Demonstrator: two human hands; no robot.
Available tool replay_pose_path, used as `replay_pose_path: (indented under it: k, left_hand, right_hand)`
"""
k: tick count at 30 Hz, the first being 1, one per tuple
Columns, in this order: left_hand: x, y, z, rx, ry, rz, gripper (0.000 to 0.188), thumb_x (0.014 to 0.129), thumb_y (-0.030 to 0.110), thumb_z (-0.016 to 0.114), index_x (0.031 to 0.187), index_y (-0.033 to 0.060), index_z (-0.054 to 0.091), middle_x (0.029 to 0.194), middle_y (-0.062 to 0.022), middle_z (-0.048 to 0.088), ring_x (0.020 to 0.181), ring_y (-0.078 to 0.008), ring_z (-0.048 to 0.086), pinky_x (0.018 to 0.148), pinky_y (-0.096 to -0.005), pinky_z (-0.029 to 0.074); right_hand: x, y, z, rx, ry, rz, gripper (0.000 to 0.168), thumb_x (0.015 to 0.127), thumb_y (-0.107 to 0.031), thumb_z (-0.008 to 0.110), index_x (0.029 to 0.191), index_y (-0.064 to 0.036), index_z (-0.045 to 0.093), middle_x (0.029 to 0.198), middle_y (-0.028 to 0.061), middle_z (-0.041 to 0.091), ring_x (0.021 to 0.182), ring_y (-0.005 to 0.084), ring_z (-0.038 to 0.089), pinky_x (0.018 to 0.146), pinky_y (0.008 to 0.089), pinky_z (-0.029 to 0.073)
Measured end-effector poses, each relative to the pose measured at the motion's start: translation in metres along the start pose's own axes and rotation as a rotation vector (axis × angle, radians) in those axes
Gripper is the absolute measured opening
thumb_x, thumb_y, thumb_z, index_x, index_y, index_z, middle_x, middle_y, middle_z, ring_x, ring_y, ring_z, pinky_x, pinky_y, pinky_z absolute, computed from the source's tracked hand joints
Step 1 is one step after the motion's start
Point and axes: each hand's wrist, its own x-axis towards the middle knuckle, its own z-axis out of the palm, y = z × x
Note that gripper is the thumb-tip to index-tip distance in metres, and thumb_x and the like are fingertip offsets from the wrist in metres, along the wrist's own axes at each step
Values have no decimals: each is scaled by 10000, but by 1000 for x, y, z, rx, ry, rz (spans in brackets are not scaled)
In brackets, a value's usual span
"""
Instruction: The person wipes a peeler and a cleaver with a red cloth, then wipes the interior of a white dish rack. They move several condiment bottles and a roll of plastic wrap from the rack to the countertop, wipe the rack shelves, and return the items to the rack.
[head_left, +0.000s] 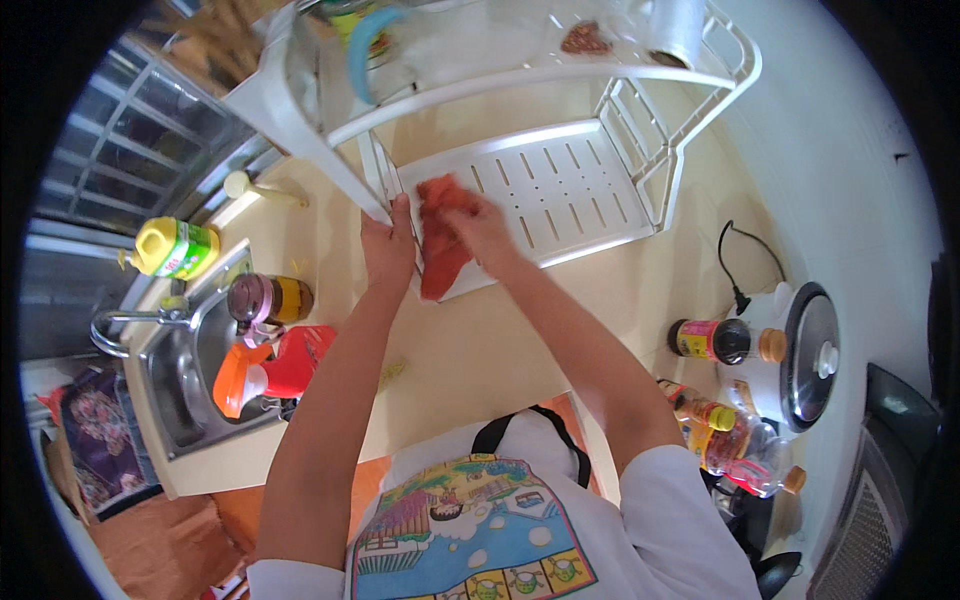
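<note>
A two-tier white plastic rack (637, 214) stands on the beige countertop (450, 360). My left hand (386, 251) grips the lower end of its left front post (322, 154), thumb along the inner side. In my right hand (486, 234) is a bunched red cloth (444, 262), pressed against the left end of the slotted lower tray (577, 187). The cloth hangs towards the tray's front left corner. Slight blur covers my right fingers, so their exact hold is hard to see.
Left of my arms are a steel sink (176, 405), a red spray bottle (300, 360), a lidded jar (270, 298) and a yellow detergent jug (180, 247). A rice cooker (814, 356) and several sauce bottles (705, 341) stand right. The upper shelf (480, 82) holds a clear roll (675, 34).
</note>
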Motion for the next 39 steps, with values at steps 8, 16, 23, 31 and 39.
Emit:
replay_pose_path:
  k: [8, 16, 23, 31, 39]
  left_hand:
    - [-4, 13, -7, -98, -105, -172, 583, 934, 458, 421, 1238, -38, 463, 1205, -151, 521, 1157, -203, 450, 1002, -341, 322]
    - [-3, 10, -20, -44, -224, -233, 642, 923, 534, 356, 1333, 41, 340, 1281, -83, 471, 1181, -188, 410, 1013, -346, 294]
    - [-6, 29, -10, -180, -267, -359, 680, 923, 555, 308, 1386, 64, 227, 1333, -62, 415, 1157, -173, 426, 963, -316, 369]
    - [-6, 20, -9, -59, -199, -241, 684, 933, 544, 307, 1353, 4, 314, 1271, -62, 479, 1216, -180, 364, 1033, -319, 247]
    - [0, 11, -15, 34, -217, -230, 621, 947, 516, 274, 1363, 55, 273, 1293, -66, 459, 1198, -186, 383, 1020, -342, 285]
  right_hand:
    - [-57, 34, -9, -394, -354, -53, 253, 727, -38, 547, 976, -23, 590, 903, 107, 620, 817, 213, 616, 733, 323, 490]
    - [-20, 4, -37, -177, -360, 134, 422, 826, -237, 572, 1166, -17, 451, 1045, 155, 588, 925, 229, 593, 810, 335, 467]
    - [-2, 26, -15, 80, -632, 94, 339, 836, -152, 561, 1127, -1, 473, 961, 108, 603, 896, 168, 581, 800, 311, 464]
    - [18, 37, -18, -206, -790, 61, 328, 698, -217, 668, 929, -10, 562, 857, 121, 629, 816, 229, 609, 744, 335, 478]
    - [13, -3, -22, -1041, -843, -74, 257, 670, -185, 646, 898, -72, 602, 884, 102, 647, 849, 284, 621, 713, 409, 479]
